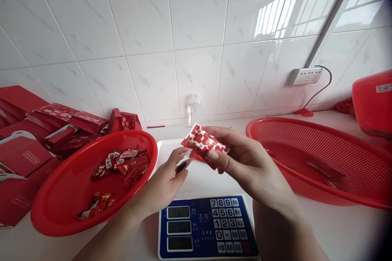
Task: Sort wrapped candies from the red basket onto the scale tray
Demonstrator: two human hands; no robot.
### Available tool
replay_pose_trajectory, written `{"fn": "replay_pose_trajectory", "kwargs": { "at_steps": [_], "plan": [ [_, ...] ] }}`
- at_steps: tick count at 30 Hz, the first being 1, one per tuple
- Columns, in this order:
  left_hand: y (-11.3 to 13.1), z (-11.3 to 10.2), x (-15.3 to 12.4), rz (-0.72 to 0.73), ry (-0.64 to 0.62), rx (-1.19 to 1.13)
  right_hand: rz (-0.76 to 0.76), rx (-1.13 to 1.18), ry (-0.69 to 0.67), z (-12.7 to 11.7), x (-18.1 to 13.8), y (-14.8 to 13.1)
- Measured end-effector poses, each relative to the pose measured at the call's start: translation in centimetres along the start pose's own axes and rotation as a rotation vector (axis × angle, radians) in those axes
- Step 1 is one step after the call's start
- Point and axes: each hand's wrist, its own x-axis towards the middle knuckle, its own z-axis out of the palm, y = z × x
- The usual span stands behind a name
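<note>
My right hand (245, 159) is closed on a small snack packet (206, 139) with a white wrapper and red flowers. More red wrapping shows beneath it, partly hidden by the fingers. My left hand (168, 177), just to the left, pinches a small dark, shiny packet (183, 166) seen nearly edge-on; its kind is unclear. Both hands are above the white pan (196, 181) of a digital scale. The scale's blue keypad panel (205, 228) faces me, its displays too dim to read.
At left, a red perforated basket (58, 179) holds several wrapped snacks. Another red basket (346, 142) with a few packets stands at right. Red gift boxes (27, 155) are piled far left. A clear bottle (194, 110) and a power strip (306, 76) are by the tiled wall.
</note>
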Motion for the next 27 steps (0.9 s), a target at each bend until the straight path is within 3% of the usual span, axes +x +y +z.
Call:
{"fn": "replay_pose_trajectory", "kwargs": {
  "at_steps": [5, 8, 12, 20, 23, 27],
  "plan": [
    [1.8, 0.0, -1.0, 0.144, 0.152, -0.115, 0.043, -0.047, -0.134, -0.1, -0.2, 0.0],
    [3.5, -0.2, -1.9, 0.187, 0.086, -0.212, 0.043, -0.101, -0.202, -0.1, -0.4, 0.0],
    [4.6, 0.0, -2.3, 0.160, 0.066, -0.070, 0.048, -0.109, -0.183, 0.1, -0.7, -0.1],
    [4.8, 1.1, -2.9, 0.332, 0.342, 0.012, 0.050, -0.104, -0.246, 0.8, -0.3, 0.4],
    [4.3, 1.4, -3.0, 0.330, 0.347, -0.078, 0.037, -0.071, -0.246, 1.1, -0.3, 0.3],
    [3.6, 1.3, -2.8, 0.291, 0.262, -0.254, 0.038, -0.077, -0.253, 1.4, -0.4, 0.1]
  ]
}}
